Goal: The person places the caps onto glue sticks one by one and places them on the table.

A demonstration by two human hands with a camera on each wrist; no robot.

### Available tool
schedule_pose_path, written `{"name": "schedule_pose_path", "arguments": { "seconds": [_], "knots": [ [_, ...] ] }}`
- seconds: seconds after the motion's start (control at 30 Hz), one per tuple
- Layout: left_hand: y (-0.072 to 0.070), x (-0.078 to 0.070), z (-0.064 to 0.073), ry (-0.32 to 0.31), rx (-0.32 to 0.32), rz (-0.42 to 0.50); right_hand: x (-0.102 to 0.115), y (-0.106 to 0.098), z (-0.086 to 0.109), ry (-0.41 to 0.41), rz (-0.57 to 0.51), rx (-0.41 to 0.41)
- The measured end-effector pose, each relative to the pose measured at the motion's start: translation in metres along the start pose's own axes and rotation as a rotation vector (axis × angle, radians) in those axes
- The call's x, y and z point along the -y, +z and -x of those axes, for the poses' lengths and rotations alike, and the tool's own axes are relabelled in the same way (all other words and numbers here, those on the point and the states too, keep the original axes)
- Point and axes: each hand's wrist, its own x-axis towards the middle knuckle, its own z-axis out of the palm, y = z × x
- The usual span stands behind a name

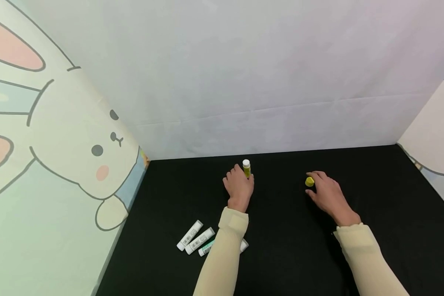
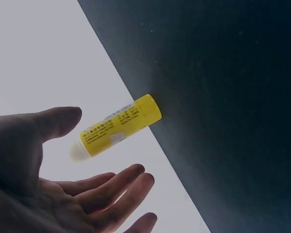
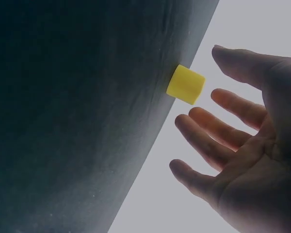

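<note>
A yellow glue stick (image 1: 246, 169) with a whitish rounded top stands upright on the black table. My left hand (image 1: 239, 185) is just beside it, thumb and fingers spread apart. In the left wrist view a gap shows between the thumb and the glue stick (image 2: 119, 127), whose side carries printed text. Farther right, a small yellow cap (image 1: 309, 181) stands on the table between the thumb and fingers of my right hand (image 1: 328, 193). The right wrist view shows the cap (image 3: 185, 84) just beyond the spread fingertips, with nothing in the palm.
Left of my left forearm, white tubes (image 1: 190, 235) with printed labels lie on the table, one with a green band (image 1: 207, 247). The left sleeve partly hides another white tube (image 1: 244, 245). Behind the black table (image 1: 281, 246) hangs a pale backdrop (image 1: 266, 74); a rabbit picture (image 1: 70, 139) covers the left side.
</note>
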Motion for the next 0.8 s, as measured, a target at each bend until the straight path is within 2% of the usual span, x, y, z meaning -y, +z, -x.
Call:
{"name": "schedule_pose_path", "arguments": {
  "seconds": [0.33, 0.8],
  "knots": [
    [0.006, 0.000, -0.008, 0.002, 0.032, 0.022, -0.003, -0.001, -0.004, 0.034, 0.002, 0.074],
    [0.010, 0.001, -0.016, 0.036, 0.013, 0.033, -0.004, -0.001, -0.008, 0.041, -0.041, 0.048]
  ]
}}
